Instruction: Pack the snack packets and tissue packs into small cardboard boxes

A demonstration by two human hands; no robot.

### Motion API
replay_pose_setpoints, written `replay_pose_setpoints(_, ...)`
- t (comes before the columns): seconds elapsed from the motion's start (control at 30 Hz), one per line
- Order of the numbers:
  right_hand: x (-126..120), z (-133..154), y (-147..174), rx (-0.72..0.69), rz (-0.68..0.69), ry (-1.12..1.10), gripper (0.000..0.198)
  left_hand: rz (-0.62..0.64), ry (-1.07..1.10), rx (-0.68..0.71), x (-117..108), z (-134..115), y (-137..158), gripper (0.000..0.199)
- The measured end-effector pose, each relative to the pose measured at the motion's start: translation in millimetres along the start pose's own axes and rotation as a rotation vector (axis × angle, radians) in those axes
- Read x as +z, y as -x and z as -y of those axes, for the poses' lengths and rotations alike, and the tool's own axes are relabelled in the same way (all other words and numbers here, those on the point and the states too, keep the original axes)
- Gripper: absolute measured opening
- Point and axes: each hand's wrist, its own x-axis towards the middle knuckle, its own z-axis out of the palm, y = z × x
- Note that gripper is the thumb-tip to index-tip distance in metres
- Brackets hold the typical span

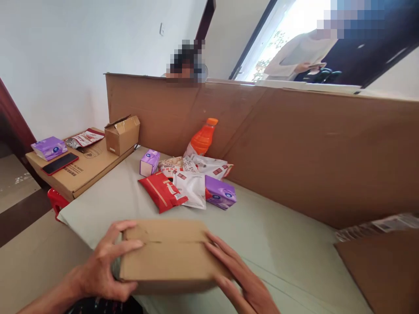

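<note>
A brown cardboard box [173, 261] with its top flaps folded together is between my two hands at the near edge of the table. My left hand [101, 261] grips its left end, fingers over the top and thumb low on the near side. Against the right end lies my right hand [235, 274], its fingers along the top edge and side. Beyond the box lies a pile of goods: a red packet [160, 192], a white packet [191, 189], a purple tissue pack [221, 192], another purple tissue pack [149, 162] and an orange-capped bottle [201, 139] leaning behind.
A tall cardboard panel [310, 152] runs along the table's back. To the left, a large flat carton [88, 170] carries a phone [60, 163], a tissue pack [49, 148], a pouch [87, 138] and a small box [122, 135]. Two people are beyond the panel.
</note>
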Motion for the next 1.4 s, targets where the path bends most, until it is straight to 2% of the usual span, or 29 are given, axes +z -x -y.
replay_pose_setpoints(0.07,27.6,21.9,-61.8,-0.075,0.042,-0.175,0.046,-0.103,-0.189,-0.081,-37.5,12.9,10.5,0.062)
replay_pose_setpoints(0.13,56.1,44.0,-122.9,-0.114,0.049,-0.354,0.053,-0.217,-0.413,-0.12,-75.2,29.6,12.7,0.049)
replay_pose_setpoints(0.23,94.7,71.2,-185.7,-0.123,0.004,-0.553,0.058,-0.395,-0.664,-0.126,-123.6,62.6,1.6,0.036)
replay_pose_setpoints(0.3,117.1,78.9,-197.3,-0.137,-0.007,-0.57,0.054,-0.516,-0.727,-0.148,-146.1,88.6,-12.3,0.031)
replay_pose_setpoints(0.4,146.9,67.5,-173.3,-0.143,0.025,-0.511,0.044,-0.629,-0.705,-0.194,-162.0,124.3,-36.9,0.027)
replay_pose_setpoints(0.53,173.4,26.6,-111.7,-0.077,0.024,-0.346,0.032,-0.653,-0.664,-0.18,-163.8,145.3,-62.9,0.031)
replay_pose_setpoints(0.63,178.6,6.2,-84.7,-0.061,0.028,-0.234,0.026,-0.655,-0.673,-0.194,-164.6,150.4,-72.2,0.033)
replay_pose_setpoints(0.73,176.6,3.6,-82.2,-0.043,0.009,-0.212,0.025,-0.667,-0.696,-0.22,-159.9,167.8,-80.1,0.037)
replay_pose_setpoints(0.9,175.2,8.3,-89.6,-0.067,-0.003,-0.212,0.025,-0.629,-0.686,-0.306,-138.6,216.4,-104.3,0.038)
replay_pose_setpoints(1.0,176.5,7.8,-88.8,-0.092,0.012,-0.215,0.027,-0.591,-0.677,-0.328,-138.9,229.7,-120.0,0.04)
replay_pose_setpoints(1.1,177.0,8.5,-88.6,-0.091,0.03,-0.235,0.027,-0.521,-0.661,-0.335,-152.6,224.3,-127.9,0.04)
replay_pose_setpoints(1.17,176.9,9.8,-89.6,-0.088,0.038,-0.252,0.026,-0.488,-0.663,-0.343,-160.1,211.6,-128.3,0.04)
replay_pose_setpoints(1.23,176.4,11.2,-91.1,-0.084,0.026,-0.266,0.026,-0.516,-0.698,-0.35,-157.3,193.0,-126.7,0.046)
replay_pose_setpoints(1.33,174.8,13.8,-94.1,-0.074,0.014,-0.272,0.027,-0.583,-0.799,-0.283,-124.9,164.1,-129.5,0.06)
replay_pose_setpoints(1.4,173.1,15.8,-96.9,-0.074,0.014,-0.268,0.026,-0.509,-0.742,-0.217,-87.0,152.7,-141.9,0.061)
